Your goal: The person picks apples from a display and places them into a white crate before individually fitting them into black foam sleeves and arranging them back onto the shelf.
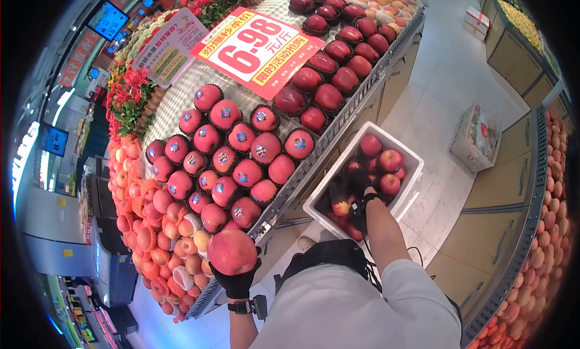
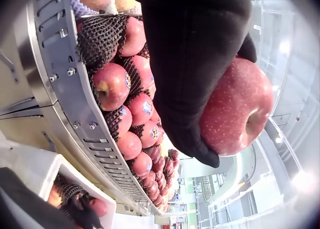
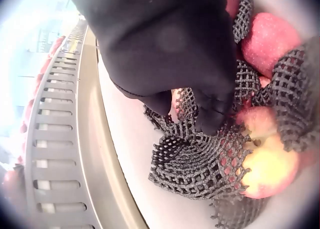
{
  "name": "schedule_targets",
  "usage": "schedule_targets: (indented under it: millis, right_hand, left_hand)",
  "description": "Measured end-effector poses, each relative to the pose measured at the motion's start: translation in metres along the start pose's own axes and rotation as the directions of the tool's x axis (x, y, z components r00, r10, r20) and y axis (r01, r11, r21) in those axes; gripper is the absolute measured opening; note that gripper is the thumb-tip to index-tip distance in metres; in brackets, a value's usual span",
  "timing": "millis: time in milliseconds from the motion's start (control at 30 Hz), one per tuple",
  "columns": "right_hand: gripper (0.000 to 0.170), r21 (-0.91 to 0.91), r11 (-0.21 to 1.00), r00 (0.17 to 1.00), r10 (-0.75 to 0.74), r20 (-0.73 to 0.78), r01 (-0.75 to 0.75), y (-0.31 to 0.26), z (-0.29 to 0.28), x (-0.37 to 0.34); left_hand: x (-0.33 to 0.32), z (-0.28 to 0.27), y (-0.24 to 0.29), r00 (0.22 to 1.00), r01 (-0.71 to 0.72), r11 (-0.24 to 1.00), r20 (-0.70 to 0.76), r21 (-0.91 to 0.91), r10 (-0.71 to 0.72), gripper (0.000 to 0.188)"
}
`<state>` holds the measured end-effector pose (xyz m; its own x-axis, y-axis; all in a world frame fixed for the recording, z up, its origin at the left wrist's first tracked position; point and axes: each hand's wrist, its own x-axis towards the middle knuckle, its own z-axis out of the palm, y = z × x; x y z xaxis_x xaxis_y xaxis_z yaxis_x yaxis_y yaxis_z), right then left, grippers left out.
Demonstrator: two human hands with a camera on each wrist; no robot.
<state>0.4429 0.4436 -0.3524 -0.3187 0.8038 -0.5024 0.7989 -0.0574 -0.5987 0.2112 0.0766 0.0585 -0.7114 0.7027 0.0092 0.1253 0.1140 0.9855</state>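
A large red apple sits in my black-gloved left hand, held up beside the display's front corner. In the left wrist view, fingers and thumb curl round this bare apple. My right hand, also gloved in black, reaches down into a white foam box of red apples. Seen from the right wrist, its thumb and fingers pinch a black foam net. That net partly covers a red and yellow apple. More netted and bare apples lie around the hand; the glove hides part of them.
Stickered apples in black nets fill the slanted display, with dark red apples farther along. A metal rail edges it. A price sign stands on top. Across the aisle are a wrapped crate and another fruit stand.
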Motion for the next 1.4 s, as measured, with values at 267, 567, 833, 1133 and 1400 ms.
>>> schedule_targets:
  millis: [267,567,833,1133,1400]
  right_hand:
    - [0.041,0.865,0.488,0.986,0.164,0.034,-0.112,-0.006,0.004,-0.034]
    - [0.039,0.505,0.861,0.943,0.212,-0.257,-0.056,-0.024,-0.019,-0.054]
    - [0.035,0.761,0.58,0.812,0.27,-0.517,0.292,-0.029,-0.056,-0.098]
    - [0.032,0.646,0.606,0.866,-0.159,-0.474,0.464,-0.141,-0.141,-0.185]
    - [0.024,0.335,0.774,0.769,-0.287,-0.571,0.537,-0.247,-0.152,-0.256]
  left_hand:
    - [0.01,0.014,0.005,1.0,-0.001,1.0,-0.021,-0.028,0.001,0.064]
    - [0.018,0.018,-0.003,0.993,-0.116,0.977,0.045,0.178,0.11,0.082]
    - [0.017,0.027,0.02,0.971,-0.22,0.866,0.017,0.449,0.238,0.099]
    - [0.03,0.039,0.008,0.973,-0.166,0.933,0.206,0.318,0.103,0.102]
    - [0.046,0.043,-0.009,0.865,0.286,0.849,0.5,-0.445,-0.03,0.077]
